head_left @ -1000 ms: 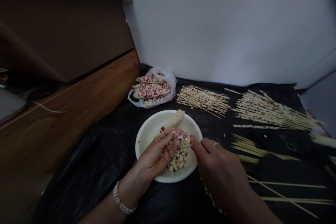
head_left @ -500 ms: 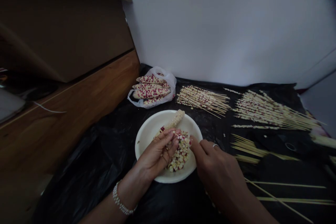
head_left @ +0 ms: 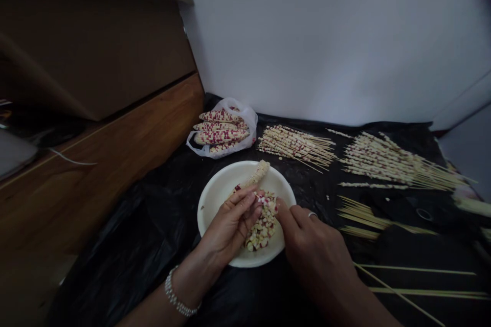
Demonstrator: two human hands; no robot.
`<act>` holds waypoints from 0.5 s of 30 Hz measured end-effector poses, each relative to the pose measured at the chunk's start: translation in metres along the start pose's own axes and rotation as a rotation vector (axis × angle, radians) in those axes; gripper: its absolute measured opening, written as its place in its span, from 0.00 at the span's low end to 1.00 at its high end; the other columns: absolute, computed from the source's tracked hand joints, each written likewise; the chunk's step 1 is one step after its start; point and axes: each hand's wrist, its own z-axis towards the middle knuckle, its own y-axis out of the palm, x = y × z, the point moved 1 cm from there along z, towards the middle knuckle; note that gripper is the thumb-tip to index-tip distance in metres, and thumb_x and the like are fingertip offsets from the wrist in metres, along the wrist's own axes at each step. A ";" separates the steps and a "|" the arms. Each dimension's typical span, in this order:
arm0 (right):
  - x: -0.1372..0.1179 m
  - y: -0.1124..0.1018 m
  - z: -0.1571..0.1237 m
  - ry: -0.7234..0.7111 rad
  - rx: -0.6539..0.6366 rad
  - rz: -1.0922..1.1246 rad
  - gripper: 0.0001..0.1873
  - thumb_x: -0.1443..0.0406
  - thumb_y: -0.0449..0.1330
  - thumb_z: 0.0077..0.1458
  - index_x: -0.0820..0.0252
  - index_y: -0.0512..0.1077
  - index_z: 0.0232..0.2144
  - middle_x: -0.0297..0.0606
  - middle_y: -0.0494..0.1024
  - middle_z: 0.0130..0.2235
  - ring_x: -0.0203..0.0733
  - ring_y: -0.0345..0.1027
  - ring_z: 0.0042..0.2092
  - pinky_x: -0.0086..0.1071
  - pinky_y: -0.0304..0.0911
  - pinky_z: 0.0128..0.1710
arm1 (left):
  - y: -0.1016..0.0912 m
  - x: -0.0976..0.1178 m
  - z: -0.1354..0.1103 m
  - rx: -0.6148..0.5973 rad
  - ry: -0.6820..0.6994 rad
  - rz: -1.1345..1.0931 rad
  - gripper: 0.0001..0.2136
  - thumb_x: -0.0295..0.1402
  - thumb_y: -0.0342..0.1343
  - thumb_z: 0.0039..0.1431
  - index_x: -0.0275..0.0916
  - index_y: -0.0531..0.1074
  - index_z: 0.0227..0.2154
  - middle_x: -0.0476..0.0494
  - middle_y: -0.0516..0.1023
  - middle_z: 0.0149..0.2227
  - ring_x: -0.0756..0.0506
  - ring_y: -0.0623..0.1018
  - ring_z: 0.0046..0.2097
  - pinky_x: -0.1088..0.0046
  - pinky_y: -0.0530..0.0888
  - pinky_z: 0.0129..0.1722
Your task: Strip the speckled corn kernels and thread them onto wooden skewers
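My left hand [head_left: 230, 222] is over the white bowl [head_left: 205, 184], thumb and fingers closed in a pinch around corn kernels [head_left: 261, 198]. Facing it, my right hand [head_left: 312, 240] is closed on a thin bamboo skewer [head_left: 399, 295], whose bare length slants out past the hand to the lower right. The skewer's tip is hard to make out among the kernels between my hands. Beneath them lies a heap of loose cream and dark red kernels [head_left: 261, 235]. A partly stripped corn cob [head_left: 260, 171] leans on the bowl's far rim, its lower end behind my left fingers.
Whole speckled cobs [head_left: 220, 136] fill a plastic bag [head_left: 251, 122] beyond the bowl. Bundles of kernel-threaded skewers [head_left: 295, 143] lie at the back right, with bare skewers [head_left: 362, 214] nearer. Black plastic sheeting [head_left: 153, 230] covers the surface. A wooden ledge [head_left: 126, 127] runs along the left.
My right hand has shifted slightly left and down, and the slanting skewer has moved with it. My left hand stays nearly in place over the bowl.
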 end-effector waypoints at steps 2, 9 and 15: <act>0.000 0.000 0.001 -0.006 0.009 0.008 0.20 0.75 0.52 0.50 0.66 0.69 0.46 0.36 0.71 0.29 0.38 0.65 0.27 0.30 0.56 0.23 | 0.001 0.000 0.000 -0.007 -0.031 -0.019 0.11 0.21 0.56 0.56 0.33 0.75 0.42 0.41 0.79 0.37 0.51 0.79 0.34 0.79 0.78 0.36; 0.001 0.000 0.000 -0.013 0.033 0.013 0.20 0.75 0.52 0.49 0.68 0.70 0.45 0.37 0.71 0.29 0.38 0.66 0.26 0.31 0.57 0.22 | 0.002 0.002 -0.003 0.020 -0.037 -0.052 0.09 0.19 0.57 0.54 0.28 0.76 0.39 0.38 0.79 0.36 0.50 0.79 0.33 0.78 0.78 0.36; -0.001 0.001 -0.001 -0.020 -0.026 0.003 0.24 0.75 0.54 0.48 0.73 0.67 0.50 0.39 0.72 0.30 0.38 0.66 0.26 0.31 0.61 0.23 | 0.004 0.003 -0.003 0.030 -0.135 -0.083 0.09 0.21 0.57 0.55 0.28 0.75 0.39 0.37 0.79 0.35 0.49 0.79 0.33 0.76 0.79 0.36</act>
